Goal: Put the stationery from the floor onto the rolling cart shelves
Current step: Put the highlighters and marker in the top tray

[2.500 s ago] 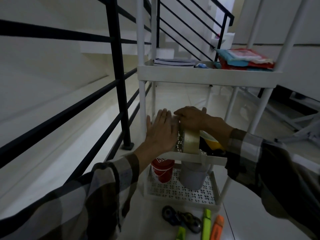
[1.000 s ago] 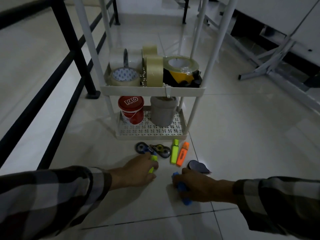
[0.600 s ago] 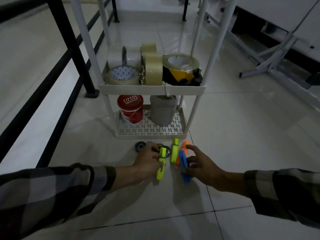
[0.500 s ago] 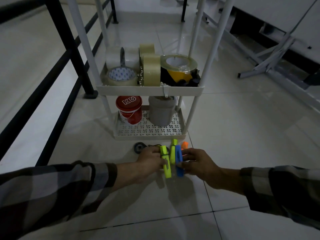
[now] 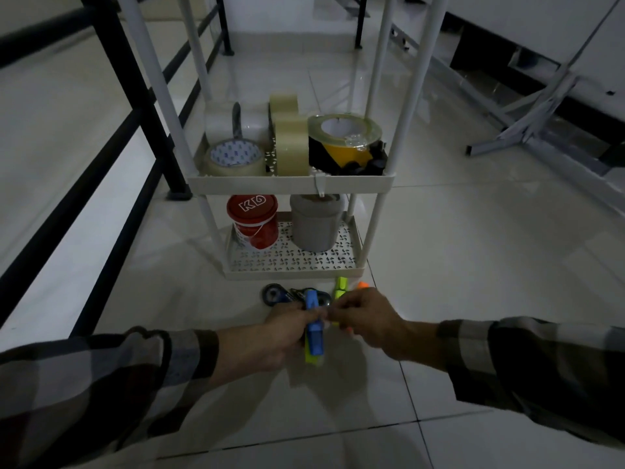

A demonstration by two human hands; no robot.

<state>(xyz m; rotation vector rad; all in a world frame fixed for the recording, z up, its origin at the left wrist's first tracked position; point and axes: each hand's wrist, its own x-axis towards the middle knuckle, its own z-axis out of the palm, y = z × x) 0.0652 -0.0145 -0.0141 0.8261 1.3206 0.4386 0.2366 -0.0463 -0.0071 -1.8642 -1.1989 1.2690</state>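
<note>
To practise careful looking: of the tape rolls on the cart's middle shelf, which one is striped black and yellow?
The wide roll lying flat at the shelf's right end, hole up. The other rolls left of it are clear, tan or white.

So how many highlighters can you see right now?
4: a blue highlighter and a yellow highlighter held in the left hand; a green highlighter and an orange highlighter on the floor, partly behind the right hand. More may be hidden.

Dim light falls on a glossy white tiled floor (image 5: 473,265) (black railing (image 5: 135,96) at left).
</note>
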